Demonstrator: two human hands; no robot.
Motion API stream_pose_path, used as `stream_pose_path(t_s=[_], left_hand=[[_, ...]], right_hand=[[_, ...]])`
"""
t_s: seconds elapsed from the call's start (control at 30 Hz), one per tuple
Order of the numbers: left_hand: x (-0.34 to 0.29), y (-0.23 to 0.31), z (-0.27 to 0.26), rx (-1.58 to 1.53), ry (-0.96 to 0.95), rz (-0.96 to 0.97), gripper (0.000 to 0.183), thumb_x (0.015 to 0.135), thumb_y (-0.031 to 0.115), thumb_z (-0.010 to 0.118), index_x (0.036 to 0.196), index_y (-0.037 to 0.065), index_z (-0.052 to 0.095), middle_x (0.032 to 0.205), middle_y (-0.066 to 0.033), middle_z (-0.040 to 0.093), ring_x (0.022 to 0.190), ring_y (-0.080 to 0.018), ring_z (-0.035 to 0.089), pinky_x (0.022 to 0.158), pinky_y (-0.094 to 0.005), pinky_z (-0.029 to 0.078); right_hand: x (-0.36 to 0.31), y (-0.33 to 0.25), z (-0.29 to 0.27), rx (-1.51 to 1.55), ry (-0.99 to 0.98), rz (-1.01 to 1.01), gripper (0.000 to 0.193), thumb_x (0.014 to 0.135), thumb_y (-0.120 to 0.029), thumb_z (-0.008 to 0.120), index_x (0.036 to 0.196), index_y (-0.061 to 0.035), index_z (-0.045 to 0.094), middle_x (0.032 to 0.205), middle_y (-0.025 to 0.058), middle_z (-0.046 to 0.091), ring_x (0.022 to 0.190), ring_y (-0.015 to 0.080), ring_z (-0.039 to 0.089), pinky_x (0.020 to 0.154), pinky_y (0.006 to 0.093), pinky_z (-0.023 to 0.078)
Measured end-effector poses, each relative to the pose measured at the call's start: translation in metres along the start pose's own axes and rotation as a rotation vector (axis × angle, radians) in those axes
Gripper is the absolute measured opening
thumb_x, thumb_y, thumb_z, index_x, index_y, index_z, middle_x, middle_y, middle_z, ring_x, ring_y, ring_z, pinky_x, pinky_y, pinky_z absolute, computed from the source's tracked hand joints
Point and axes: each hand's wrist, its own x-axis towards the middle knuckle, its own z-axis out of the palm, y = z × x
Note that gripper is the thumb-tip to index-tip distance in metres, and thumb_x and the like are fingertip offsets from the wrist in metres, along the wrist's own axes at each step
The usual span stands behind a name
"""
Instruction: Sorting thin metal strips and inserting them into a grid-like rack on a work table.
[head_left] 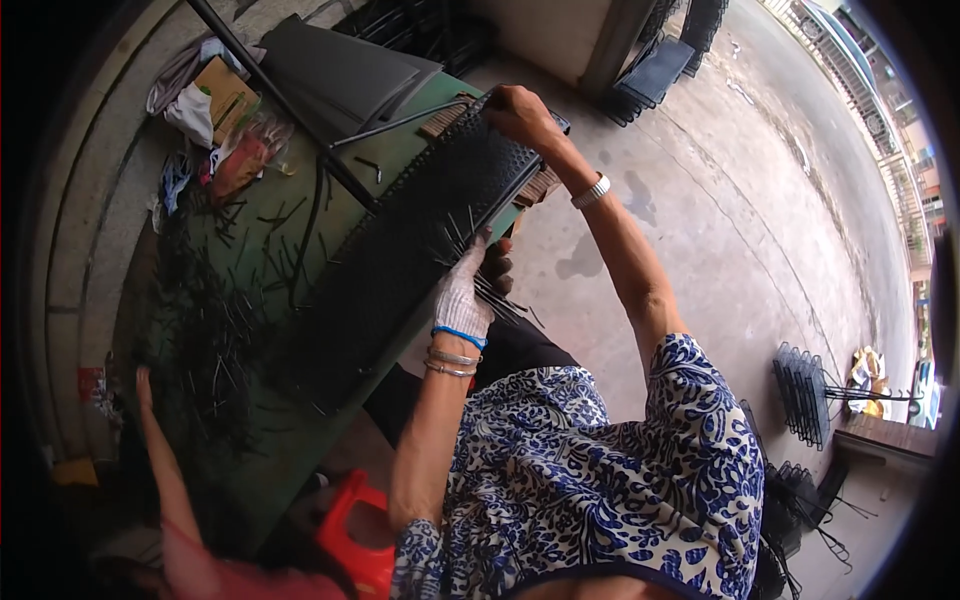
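A long black mesh panel (400, 215) lies slantwise along the edge of the green table. My left hand (463, 295), in a pale knitted glove, is closed around a bunch of thin dark strips (512, 305) beside the panel's near edge. Some strip ends fan out over the mesh from that hand. At the panel's far end, my bare right hand (522, 115) has its fingers pinched together at the rim. Whatever those fingertips hold is too small to make out.
Loose black strips (215, 350) litter the green table (300, 460). Plastic bags (245, 155) and grey sheets (335, 75) lie toward its far side. At left reaches another person's hand (145, 388). A red stool (362, 535) stands below; black wire racks (800, 395) sit at right.
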Motion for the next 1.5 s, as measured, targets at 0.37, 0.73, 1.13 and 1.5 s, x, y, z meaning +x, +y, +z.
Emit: stream_pose_path(t_s=[0.37, 0.73, 1.13, 1.5], left_hand=[[0.003, -0.006, -0.015, -0.034, 0.005, 0.031, 0.021, 0.093, 0.027, 0.058, 0.105, 0.011, 0.065, 0.084, -0.0055, 0.068, 0.064, -0.0116, 0.059, 0.053, -0.0243, 0.047], [0.007, -0.009, -0.020, -0.120, -0.010, -0.009, 0.019, 0.094, 0.025, 0.057, 0.104, 0.010, 0.063, 0.084, -0.0069, 0.067, 0.064, -0.0141, 0.060, 0.053, -0.0261, 0.048], [0.001, -0.006, -0.021, -0.075, -0.053, -0.007, 0.020, 0.094, 0.025, 0.056, 0.106, 0.009, 0.061, 0.085, -0.0079, 0.066, 0.063, -0.0127, 0.059, 0.052, -0.0242, 0.048], [-0.002, -0.005, -0.019, -0.098, -0.061, -0.007, 0.020, 0.094, 0.026, 0.057, 0.103, 0.009, 0.061, 0.085, -0.0077, 0.066, 0.062, -0.0123, 0.058, 0.051, -0.0229, 0.047]], right_hand=[[0.027, 0.004, 0.015, -0.203, 0.523, -0.223, 0.019, 0.082, -0.017, 0.062, 0.085, 0.0015, 0.059, 0.077, 0.0204, 0.064, 0.073, 0.0364, 0.063, 0.065, 0.0411, 0.049], [0.008, -0.001, 0.032, -0.119, 0.616, -0.363, 0.010, 0.086, -0.009, 0.059, 0.089, -0.0019, 0.054, 0.082, 0.0178, 0.062, 0.076, 0.0367, 0.062, 0.064, 0.0403, 0.049], [-0.005, -0.006, 0.034, -0.064, 0.624, -0.377, 0.007, 0.086, -0.008, 0.058, 0.091, -0.0033, 0.056, 0.083, 0.0161, 0.063, 0.075, 0.0343, 0.063, 0.064, 0.0388, 0.050], [0.005, -0.008, 0.024, -0.289, 0.400, -0.332, 0.012, 0.084, -0.018, 0.058, 0.088, -0.0077, 0.064, 0.084, 0.0136, 0.061, 0.078, 0.0333, 0.061, 0.067, 0.0403, 0.048]])
